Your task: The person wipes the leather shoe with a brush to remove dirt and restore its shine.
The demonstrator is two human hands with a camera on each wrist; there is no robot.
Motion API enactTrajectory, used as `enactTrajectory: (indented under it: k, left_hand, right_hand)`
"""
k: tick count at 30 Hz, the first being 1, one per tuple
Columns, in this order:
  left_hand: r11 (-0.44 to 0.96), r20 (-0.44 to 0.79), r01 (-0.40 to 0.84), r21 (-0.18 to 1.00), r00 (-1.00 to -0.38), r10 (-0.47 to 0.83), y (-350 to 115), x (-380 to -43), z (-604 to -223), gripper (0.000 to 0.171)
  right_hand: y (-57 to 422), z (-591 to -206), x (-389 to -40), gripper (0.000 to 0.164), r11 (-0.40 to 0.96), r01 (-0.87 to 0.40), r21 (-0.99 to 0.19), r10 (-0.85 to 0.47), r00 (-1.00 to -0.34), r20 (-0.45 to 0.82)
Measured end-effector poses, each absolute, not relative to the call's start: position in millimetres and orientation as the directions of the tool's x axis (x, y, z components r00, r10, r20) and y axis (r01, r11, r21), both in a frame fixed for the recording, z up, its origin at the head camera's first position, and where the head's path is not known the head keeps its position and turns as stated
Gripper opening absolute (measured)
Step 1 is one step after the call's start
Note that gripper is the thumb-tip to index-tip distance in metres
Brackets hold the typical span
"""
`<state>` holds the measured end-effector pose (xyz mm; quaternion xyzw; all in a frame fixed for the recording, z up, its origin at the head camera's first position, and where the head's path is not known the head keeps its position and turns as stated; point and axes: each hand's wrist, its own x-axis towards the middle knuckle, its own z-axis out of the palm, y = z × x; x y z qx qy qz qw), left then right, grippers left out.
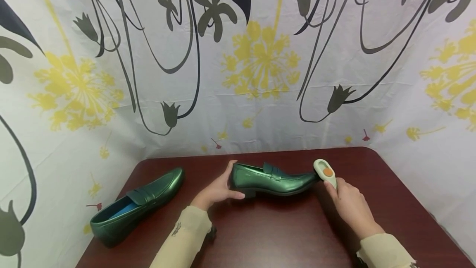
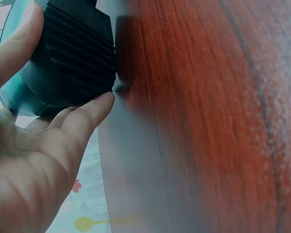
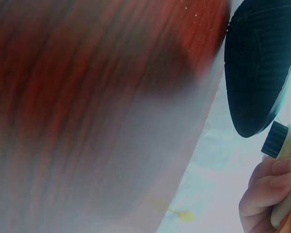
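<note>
A shiny green loafer (image 1: 275,183) is held up off the table, toe pointing right. My left hand (image 1: 219,189) grips it round the heel, with the thumb on one side and the fingers on the other. In the left wrist view the ridged dark heel (image 2: 80,53) faces the camera. My right hand (image 1: 351,206) holds a small brush (image 1: 332,181) with a pale green handle and an orange button. The brush's short dark bristles (image 3: 275,139) are at the toe of the loafer; whether they touch it I cannot tell. The dark sole (image 3: 259,68) shows from below.
A second green loafer (image 1: 148,197) with a blue insole stands on the left of the dark red-brown table (image 1: 282,230), toe toward the back. Behind the table and at its sides hangs a white cloth (image 1: 238,123) printed with flowers.
</note>
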<state>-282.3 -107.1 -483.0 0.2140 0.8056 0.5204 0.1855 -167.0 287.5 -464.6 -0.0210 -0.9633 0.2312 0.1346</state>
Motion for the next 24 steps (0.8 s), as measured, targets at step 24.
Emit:
enactTrajectory:
  k: [24]
  left_hand:
    - [0.362, -0.08, 0.147, 0.921, -0.836, 0.543, -107.1, -281.0, -482.7, 0.106]
  right_hand:
    - [267.5, -475.0, -160.5, 0.054, 0.857, 0.023, -0.514, 0.14, -0.972, 0.19]
